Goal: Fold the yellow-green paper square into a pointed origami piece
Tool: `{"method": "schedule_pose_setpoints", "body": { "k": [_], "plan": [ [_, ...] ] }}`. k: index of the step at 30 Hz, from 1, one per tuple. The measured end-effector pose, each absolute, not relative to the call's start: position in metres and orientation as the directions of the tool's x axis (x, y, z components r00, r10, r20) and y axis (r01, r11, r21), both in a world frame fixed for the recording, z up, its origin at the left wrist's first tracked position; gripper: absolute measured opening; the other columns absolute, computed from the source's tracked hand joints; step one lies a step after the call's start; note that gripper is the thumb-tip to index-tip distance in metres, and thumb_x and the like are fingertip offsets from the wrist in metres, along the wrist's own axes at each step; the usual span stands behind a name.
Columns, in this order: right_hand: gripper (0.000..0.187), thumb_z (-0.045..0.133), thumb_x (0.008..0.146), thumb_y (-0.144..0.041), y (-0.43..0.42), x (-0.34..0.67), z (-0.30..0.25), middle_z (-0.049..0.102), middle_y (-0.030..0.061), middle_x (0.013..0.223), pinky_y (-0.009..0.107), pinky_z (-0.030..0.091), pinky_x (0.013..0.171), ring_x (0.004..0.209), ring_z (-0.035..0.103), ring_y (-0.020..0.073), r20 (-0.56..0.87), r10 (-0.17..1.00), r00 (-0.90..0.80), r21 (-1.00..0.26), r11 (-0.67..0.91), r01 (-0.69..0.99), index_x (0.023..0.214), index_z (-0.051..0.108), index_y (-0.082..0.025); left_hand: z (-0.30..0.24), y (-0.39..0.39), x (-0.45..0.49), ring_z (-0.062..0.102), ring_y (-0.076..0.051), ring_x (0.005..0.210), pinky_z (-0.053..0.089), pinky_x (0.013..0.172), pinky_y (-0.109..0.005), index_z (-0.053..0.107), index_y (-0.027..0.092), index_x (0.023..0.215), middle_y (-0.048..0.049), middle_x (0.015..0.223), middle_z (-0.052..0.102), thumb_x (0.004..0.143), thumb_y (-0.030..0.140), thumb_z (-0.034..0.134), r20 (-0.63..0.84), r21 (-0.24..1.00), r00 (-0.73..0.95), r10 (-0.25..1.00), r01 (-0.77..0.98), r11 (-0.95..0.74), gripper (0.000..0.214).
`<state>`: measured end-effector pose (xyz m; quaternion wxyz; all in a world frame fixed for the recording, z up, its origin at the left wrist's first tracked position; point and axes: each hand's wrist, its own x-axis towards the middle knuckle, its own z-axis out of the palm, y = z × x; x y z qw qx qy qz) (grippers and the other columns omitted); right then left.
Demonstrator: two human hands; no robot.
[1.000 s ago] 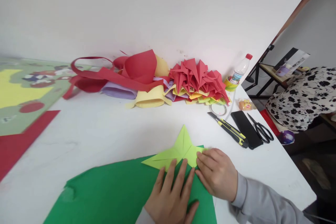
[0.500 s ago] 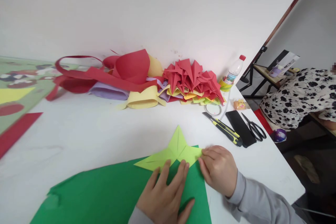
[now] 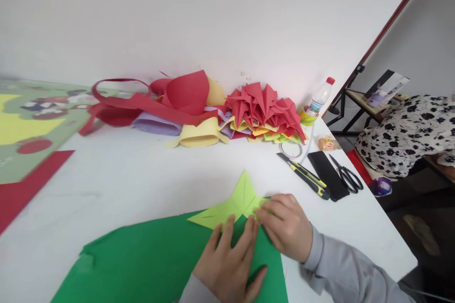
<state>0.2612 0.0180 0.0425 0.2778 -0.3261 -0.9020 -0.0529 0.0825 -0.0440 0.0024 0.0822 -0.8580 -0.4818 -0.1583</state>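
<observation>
Head view: left hand (image 3: pixel 229 260) is lying spread, gripping nothing, fingertips touching star (image 3: pixel 237 206); right hand (image 3: pixel 289 229) is curling at star's right point, pinch unclear. Star is overlapping green sheet's (image 3: pixel 142 255) top edge. Left should be pinning firmly.

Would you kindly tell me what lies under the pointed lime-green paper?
The pointed lime-green paper overlaps a large green paper sheet and the white tabletop, both visible around it; anything else directly beneath is covered.
</observation>
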Motion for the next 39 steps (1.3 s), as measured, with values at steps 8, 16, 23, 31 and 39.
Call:
{"method": "schedule_pose_setpoints", "body": {
  "k": [8, 16, 23, 31, 39],
  "plan": [
    [0.022, 0.049, 0.097, -0.022, 0.023, 0.258, 0.037, 0.06, 0.0056, 0.083, 0.034, 0.038, 0.071, 0.079, 0.051, 0.0187, 0.444, 0.631, -0.636, -0.169, 0.756, 0.633, 0.088, 0.068, -0.017, 0.0, -0.051, 0.09, 0.048, -0.045, 0.121, 0.04, 0.098, -0.056, 0.064, 0.012, 0.128, -0.0101, 0.137, 0.06, 0.087, 0.051, 0.05, 0.372, 0.018, 0.443, 0.816, 0.875, -0.483, 0.058],
    [0.022, 0.051, 0.094, -0.017, 0.026, 0.238, 0.034, 0.061, 0.0073, 0.081, 0.033, 0.039, 0.067, 0.075, 0.05, 0.0191, 0.46, 0.568, -0.683, -0.007, 0.771, 0.636, 0.076, 0.064, -0.015, -0.018, -0.012, 0.054, 0.068, -0.025, 0.099, 0.054, 0.082, -0.034, 0.071, 0.009, 0.106, -0.016, 0.113, 0.072, 0.093, 0.01, 0.045, 0.621, -0.122, 0.567, 0.541, 0.752, -0.648, 0.029],
    [0.024, 0.048, 0.1, -0.026, 0.023, 0.245, 0.03, 0.066, 0.0123, 0.096, 0.036, 0.046, 0.079, 0.092, 0.056, 0.0232, 0.414, 0.557, -0.72, 0.049, 0.776, 0.628, 0.108, 0.064, -0.011, -0.028, -0.008, 0.045, 0.067, -0.037, 0.106, 0.054, 0.085, -0.045, 0.072, 0.01, 0.111, -0.0202, 0.118, 0.07, 0.094, 0.018, 0.047, 0.575, -0.283, 0.534, 0.62, 0.841, -0.461, 0.032],
    [0.029, 0.047, 0.101, -0.039, 0.048, 0.267, 0.028, 0.069, 0.0061, 0.101, 0.037, 0.043, 0.087, 0.093, 0.056, 0.0191, 0.397, 0.563, -0.724, -0.237, 0.826, 0.512, 0.108, 0.068, -0.021, -0.009, 0.014, 0.028, 0.063, -0.026, 0.079, 0.055, 0.07, -0.04, 0.076, 0.018, 0.092, -0.0138, 0.107, 0.073, 0.095, 0.02, 0.045, 0.601, 0.083, 0.518, 0.609, 0.718, -0.691, 0.031],
    [0.019, 0.058, 0.096, -0.033, 0.042, 0.263, 0.027, 0.068, 0.0075, 0.101, 0.039, 0.038, 0.086, 0.095, 0.055, 0.02, 0.37, 0.595, -0.713, -0.179, 0.799, 0.574, 0.103, 0.069, -0.019, -0.005, 0.042, 0.01, 0.058, -0.018, 0.077, 0.052, 0.073, -0.032, 0.072, 0.023, 0.08, -0.0065, 0.106, 0.072, 0.096, 0.021, 0.046, 0.622, 0.191, 0.523, 0.583, 0.621, -0.76, 0.03]
  ]
}}
